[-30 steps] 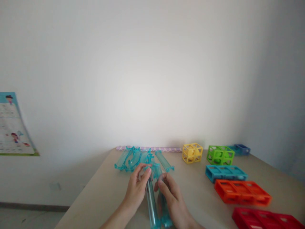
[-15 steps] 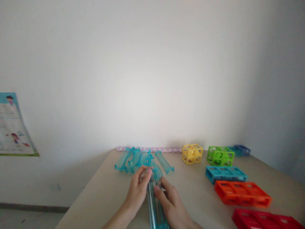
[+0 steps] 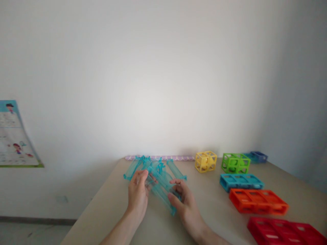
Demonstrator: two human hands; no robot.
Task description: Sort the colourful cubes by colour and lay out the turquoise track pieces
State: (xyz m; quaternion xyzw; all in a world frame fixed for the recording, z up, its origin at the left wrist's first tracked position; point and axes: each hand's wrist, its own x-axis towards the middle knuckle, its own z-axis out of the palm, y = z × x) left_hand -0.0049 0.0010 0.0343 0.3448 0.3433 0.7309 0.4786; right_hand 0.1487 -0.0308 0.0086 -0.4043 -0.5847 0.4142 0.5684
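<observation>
Teal tubes held slantwise between both hands

Teal tubes (image 3: 161,189), clear ribbed plastic, long and slim, were held just in front of the teal pile (image 3: 150,166) on the tan table (image 3: 209,211). Long axis ran from far-left to near-right. Left hand (image 3: 138,194) closed round the far end, right hand (image 3: 184,201) round the near end. A second earlier they pointed straight away from the person, lying nearer.
</observation>
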